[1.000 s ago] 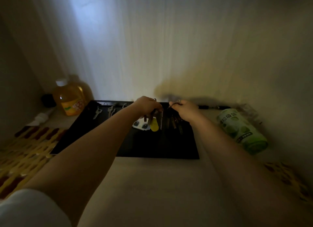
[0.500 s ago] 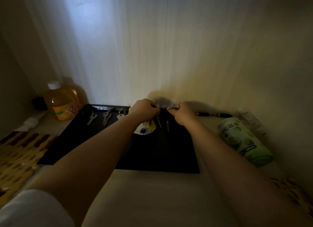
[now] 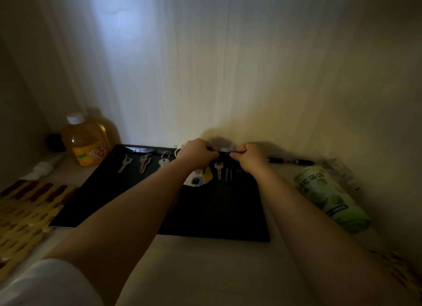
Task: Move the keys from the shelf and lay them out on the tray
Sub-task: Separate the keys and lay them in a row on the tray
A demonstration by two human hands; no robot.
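Note:
A black tray (image 3: 214,219) lies on a pale shelf against the back wall. Three silver keys (image 3: 124,164) (image 3: 145,163) (image 3: 164,161) lie in a row along its far left edge. My left hand (image 3: 196,152) and my right hand (image 3: 250,156) meet over the tray's far edge, both pinching a key ring with a bunch of keys. One silver key (image 3: 218,169) and thin dark keys (image 3: 228,174) hang from it. A yellow and white tag (image 3: 201,179) rests under my left wrist.
An orange juice bottle (image 3: 85,141) stands at the back left by a white tube (image 3: 43,168). A green roll (image 3: 331,197) lies right of the tray, with a black pen (image 3: 290,161) behind it. A yellow and red mat (image 3: 25,212) lies left.
Both hands have moved toward the far edge of the tray with the key bunch, and lowered. The hanging silver key now shows below the hands.

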